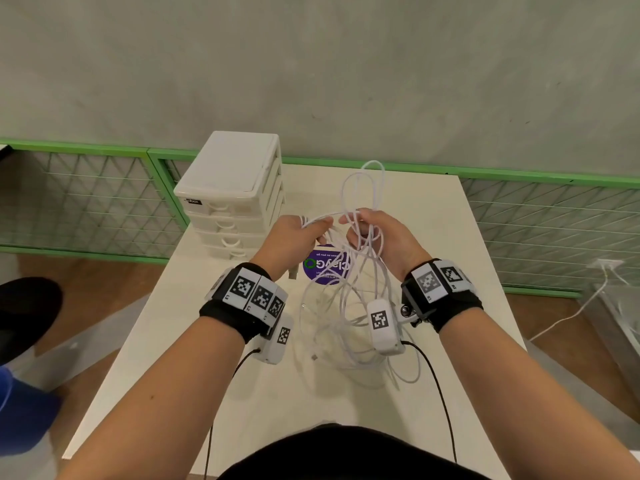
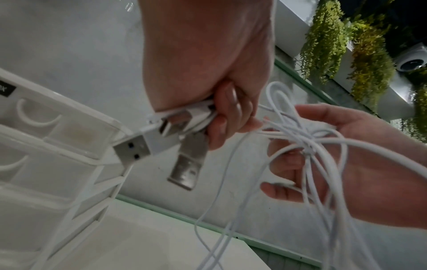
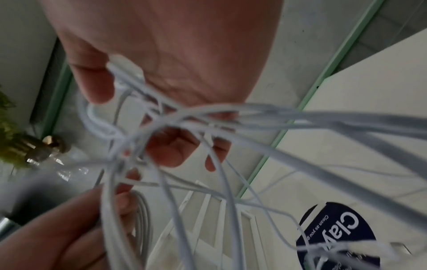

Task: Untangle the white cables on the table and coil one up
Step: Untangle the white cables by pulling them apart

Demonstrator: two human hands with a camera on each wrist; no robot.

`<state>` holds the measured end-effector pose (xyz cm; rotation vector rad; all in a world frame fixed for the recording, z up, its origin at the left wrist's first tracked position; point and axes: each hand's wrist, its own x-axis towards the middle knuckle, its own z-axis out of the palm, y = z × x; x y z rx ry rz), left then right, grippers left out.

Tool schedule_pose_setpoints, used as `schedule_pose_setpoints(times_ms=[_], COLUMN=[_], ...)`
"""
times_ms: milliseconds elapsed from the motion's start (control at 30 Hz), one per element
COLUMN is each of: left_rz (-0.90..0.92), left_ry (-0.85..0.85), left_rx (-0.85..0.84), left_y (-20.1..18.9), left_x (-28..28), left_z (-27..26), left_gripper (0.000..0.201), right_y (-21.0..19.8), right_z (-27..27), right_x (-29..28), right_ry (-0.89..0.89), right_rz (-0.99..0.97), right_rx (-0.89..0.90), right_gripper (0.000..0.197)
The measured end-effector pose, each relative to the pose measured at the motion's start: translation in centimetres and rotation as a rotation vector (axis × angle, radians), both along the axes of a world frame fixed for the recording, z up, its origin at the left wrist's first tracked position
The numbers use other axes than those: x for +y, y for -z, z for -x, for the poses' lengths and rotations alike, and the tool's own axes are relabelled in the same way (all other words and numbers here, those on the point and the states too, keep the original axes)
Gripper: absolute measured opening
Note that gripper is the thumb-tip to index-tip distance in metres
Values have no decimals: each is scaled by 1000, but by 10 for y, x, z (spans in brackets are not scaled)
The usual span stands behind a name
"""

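Note:
A tangle of thin white cables (image 1: 349,299) hangs between both raised hands and trails in loops onto the table (image 1: 263,403). My left hand (image 1: 299,233) grips cable ends in its curled fingers; two silver USB plugs (image 2: 184,169) stick out below its fist. The right hand (image 1: 377,233) holds a knot of strands (image 2: 307,144) across its palm, fingers curled through the loops (image 3: 129,131). One loop (image 1: 372,181) stands up above the right hand. The hands are close together, a few centimetres apart.
A white plastic drawer unit (image 1: 232,192) stands at the table's back left, just beyond my left hand. A round purple sticker (image 1: 327,266) lies on the table under the cables. Green mesh railing (image 1: 540,216) runs behind. Black wrist-camera leads (image 1: 440,393) trail toward my body.

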<state>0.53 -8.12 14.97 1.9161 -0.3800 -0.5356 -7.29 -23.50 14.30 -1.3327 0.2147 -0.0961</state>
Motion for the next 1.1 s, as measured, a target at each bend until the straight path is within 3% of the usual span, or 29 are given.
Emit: schedule_pose_setpoints(times_ms=[133,333,533,667,833,933,1033,1100], left_rz=[-21,44,114,98,50,-13,-58,-119], left_ry=[67,75,46,41,-15,-31,-18,25], left_rx=[-61,-34,9,-1,-44,-60,-75,-105], left_y=[-13,-13,-14,-12,-6,-5,-5,-3], left_x=[5,0,1,0,-4,-4,-2,-3], left_z=[-5,-4,-5,-3,-1,1,0,0], left_gripper=[35,29,30,38,52,47,30,31], right_y=[-2,6,10,9,5,9,8,7], right_z=[10,6,12,12,8,4,2,0], right_x=[-10,-5,-8,1,6,4,-2,-4], right_ry=[1,163,94,85,-101,-52,101,155], right_rz=[-77,-52,-274,43,270,349,460,484], right_rx=[21,94,76,104,90,117,143,133], right_gripper=[63,44,32,18,24,26,20,16])
